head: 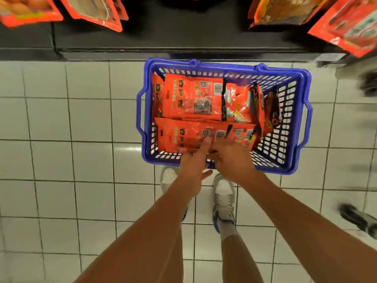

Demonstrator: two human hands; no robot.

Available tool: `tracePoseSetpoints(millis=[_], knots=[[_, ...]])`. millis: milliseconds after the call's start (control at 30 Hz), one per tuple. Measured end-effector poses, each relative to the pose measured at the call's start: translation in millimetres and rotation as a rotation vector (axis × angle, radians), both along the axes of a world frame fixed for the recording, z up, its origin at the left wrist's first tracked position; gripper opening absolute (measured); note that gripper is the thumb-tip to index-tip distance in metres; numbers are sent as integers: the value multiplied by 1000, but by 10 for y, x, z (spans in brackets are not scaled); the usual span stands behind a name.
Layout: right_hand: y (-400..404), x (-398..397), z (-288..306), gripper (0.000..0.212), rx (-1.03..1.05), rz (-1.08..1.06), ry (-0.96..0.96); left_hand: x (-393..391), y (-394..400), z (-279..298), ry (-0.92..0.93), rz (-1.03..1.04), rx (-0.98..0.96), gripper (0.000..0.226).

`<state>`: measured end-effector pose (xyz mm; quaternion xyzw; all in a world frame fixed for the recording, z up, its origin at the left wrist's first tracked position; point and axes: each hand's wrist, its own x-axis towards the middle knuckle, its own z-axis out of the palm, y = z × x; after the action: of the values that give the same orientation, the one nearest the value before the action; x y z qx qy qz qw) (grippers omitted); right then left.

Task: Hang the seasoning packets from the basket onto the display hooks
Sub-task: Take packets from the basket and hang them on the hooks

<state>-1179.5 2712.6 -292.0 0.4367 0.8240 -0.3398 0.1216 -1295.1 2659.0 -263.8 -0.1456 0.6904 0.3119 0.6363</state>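
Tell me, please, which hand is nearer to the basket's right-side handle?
The right hand. It reaches into the blue basket at its near edge, closer to the right-side handle; the left hand sits further left, touching the front packet.

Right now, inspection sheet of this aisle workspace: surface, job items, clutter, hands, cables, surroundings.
Surface: white tiled floor, glossy.
Job's things: blue basket on the floor, holding orange seasoning packets; more hanging packets at the top edge.
Clutter: nothing seen.
Grippers: left hand and right hand reach into the basket's near side onto the front packets; exact grip unclear.
Cables: nothing seen.
Surroundings: dark shelf base behind the basket; blurred dark shapes at right.
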Motion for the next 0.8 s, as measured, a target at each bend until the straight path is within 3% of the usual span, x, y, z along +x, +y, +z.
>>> tracePoseSetpoints(millis=[67,200,267,367,467,633,800], knots=[[-80,-9,115,21,-31,43,92,-15,50,7,78,49,-65,6],[119,-72,149,35,-78,-181,185,-246,-57,-43,233,96,-196,16],[311,-141,-5,36,2,-225,95,-408,-171,-57,251,87,-186,23],[396,-250,-230,49,65,18,-202,-595,-335,-25,234,85,-114,21],[344,-293,-261,43,140,161,-336,-702,-430,75,206,150,-65,22],[185,-274,237,18,51,18,-21,-692,-416,371,131,223,74,30],[-80,-309,1282,37,173,107,170,-574,-174,1058,31,173,318,54]])
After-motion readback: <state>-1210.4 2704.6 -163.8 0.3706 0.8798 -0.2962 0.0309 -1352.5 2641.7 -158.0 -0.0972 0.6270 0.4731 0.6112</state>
